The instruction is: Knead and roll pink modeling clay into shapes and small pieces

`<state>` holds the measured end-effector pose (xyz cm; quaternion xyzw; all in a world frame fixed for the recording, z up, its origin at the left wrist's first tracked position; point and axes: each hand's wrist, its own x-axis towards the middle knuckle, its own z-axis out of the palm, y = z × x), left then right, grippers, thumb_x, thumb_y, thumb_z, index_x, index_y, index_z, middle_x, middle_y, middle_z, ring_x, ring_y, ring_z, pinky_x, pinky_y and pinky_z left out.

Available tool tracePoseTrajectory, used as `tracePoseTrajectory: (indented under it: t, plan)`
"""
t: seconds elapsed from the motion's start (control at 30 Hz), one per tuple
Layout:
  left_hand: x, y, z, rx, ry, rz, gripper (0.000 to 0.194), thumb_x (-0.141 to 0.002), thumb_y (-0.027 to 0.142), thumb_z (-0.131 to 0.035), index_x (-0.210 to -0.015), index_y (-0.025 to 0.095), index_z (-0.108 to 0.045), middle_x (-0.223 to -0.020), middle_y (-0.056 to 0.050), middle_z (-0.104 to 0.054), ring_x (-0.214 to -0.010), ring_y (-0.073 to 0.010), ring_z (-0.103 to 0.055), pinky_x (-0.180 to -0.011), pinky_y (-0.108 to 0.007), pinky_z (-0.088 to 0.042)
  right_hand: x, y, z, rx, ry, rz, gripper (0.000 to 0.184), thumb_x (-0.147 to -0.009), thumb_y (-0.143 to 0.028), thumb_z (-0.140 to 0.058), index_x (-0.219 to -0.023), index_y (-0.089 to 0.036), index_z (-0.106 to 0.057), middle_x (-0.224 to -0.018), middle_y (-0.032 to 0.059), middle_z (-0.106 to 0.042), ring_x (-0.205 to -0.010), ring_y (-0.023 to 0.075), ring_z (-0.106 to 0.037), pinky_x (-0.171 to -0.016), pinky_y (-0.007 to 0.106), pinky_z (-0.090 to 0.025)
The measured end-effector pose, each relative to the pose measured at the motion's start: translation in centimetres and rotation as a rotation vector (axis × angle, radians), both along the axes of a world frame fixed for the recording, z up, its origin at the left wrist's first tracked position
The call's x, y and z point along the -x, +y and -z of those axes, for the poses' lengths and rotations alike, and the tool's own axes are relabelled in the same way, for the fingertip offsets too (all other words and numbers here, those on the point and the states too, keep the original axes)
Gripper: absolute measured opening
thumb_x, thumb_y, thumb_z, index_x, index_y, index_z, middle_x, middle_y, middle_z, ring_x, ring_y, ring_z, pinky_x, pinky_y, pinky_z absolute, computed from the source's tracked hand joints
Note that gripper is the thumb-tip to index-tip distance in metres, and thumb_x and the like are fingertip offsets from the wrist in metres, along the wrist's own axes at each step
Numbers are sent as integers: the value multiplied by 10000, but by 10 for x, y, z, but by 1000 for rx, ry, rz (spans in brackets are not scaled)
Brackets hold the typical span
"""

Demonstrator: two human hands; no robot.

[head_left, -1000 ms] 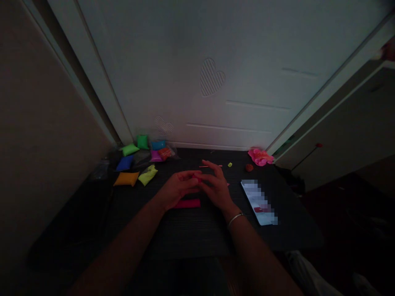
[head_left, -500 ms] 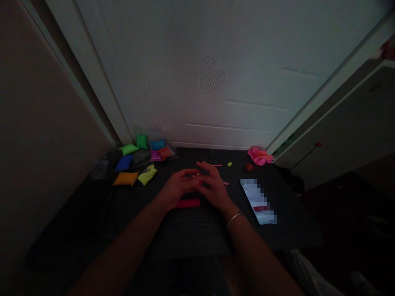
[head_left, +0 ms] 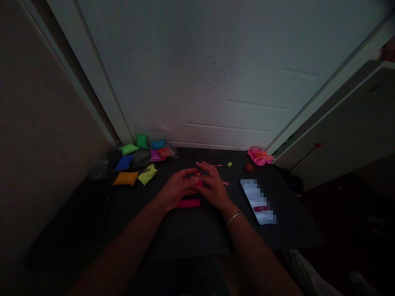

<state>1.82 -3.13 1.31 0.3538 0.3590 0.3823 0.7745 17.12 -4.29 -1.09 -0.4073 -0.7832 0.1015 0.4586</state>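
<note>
Between my fingertips is a small pinkish-red piece of modelling clay (head_left: 199, 182) with a tiny yellow spot on it. My left hand (head_left: 176, 188) is closed on its left side, and my right hand (head_left: 214, 186) grips it from the right with fingers bent. The fingers cover most of the piece, so its full shape is hidden. Just below the hands a red bar-shaped stick (head_left: 189, 203) lies on the dark table, its left end behind my left hand. Pink slim tools (head_left: 217, 165) lie partly hidden beyond my right hand.
Several coloured clay packets, among them an orange one (head_left: 126, 179) and an opened yellow one (head_left: 147, 175), lie at left. To the right are a phone (head_left: 258, 202), a brownish-red ball (head_left: 248, 167), a yellow bit (head_left: 229, 164) and a pink flower-like piece (head_left: 260, 156). A white door (head_left: 247, 74) rises behind the table.
My right hand's fingers have shifted slightly left and curled closer around the clay piece. Its yellow spot, not visible at first, now shows. Things on the table have not moved.
</note>
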Motion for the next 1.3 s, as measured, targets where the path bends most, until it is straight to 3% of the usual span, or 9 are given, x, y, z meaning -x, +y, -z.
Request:
tracePoseTrajectory:
  t: [0.13,0.33,0.53,0.87,1.03,1.17,1.3]
  plan:
    - [3,2,2,34,-32,27,337,-735,340,-613,-1006,144,-573,-803,-59,-653,-631,-125,-620,-640,-294,-511,-1,0,0,-6,29,2,280,-704,-275,-671,-979,-292,-626,-1279,46,-467,-1212,221,-381,-984,455,-330]
    - [1,1,4,-18,-7,48,525,-622,134,-710,-1104,172,-507,-836,-32,-655,-669,-120,-626,-735,-318,-497,-1,1,3,-5,20,-23,385,-731,-243,-642,-1106,-288,-565,-1307,60,-435,-1212,210,-379,-983,442,-334]
    - [2,2,1,-5,29,27,525,-619,149,-713,-1103,174,-511,-852,-45,-659,-672,-128,-628,-714,-317,-494,0,0,1,2,20,-14,252,-747,-235,-626,-991,-298,-626,-1260,38,-487,-1207,209,-388,-983,450,-332]
    - [2,4,0,8,21,-55,514,-607,123,-715,-1080,154,-515,-745,-16,-652,-629,-108,-612,-688,-291,-502,-1,2,2,20,40,1,333,-712,-254,-662,-1036,-309,-608,-1297,38,-456,-1216,220,-381,-987,461,-328]
    - [4,4,-1,-9,1,-38,513,-656,150,-684,-1127,158,-482,-777,-34,-661,-658,-125,-626,-669,-291,-509,-2,1,2,6,53,13,245,-741,-244,-632,-979,-301,-634,-1270,36,-475,-1210,213,-386,-995,449,-323]
    - [5,3,-3,-54,-79,-10,629,-625,79,-692,-1187,188,-432,-854,-40,-672,-733,-136,-633,-717,-306,-499,-2,0,0,39,86,28,467,-724,-266,-650,-1169,-316,-515,-1316,59,-414,-1196,214,-402,-972,431,-358]
    - [5,3,-3,-100,-119,6,748,-576,18,-701,-1231,214,-398,-961,-50,-667,-794,-126,-626,-745,-261,-471,-2,0,-1,13,64,27,355,-731,-260,-642,-1078,-302,-581,-1294,54,-432,-1180,216,-418,-970,433,-361]
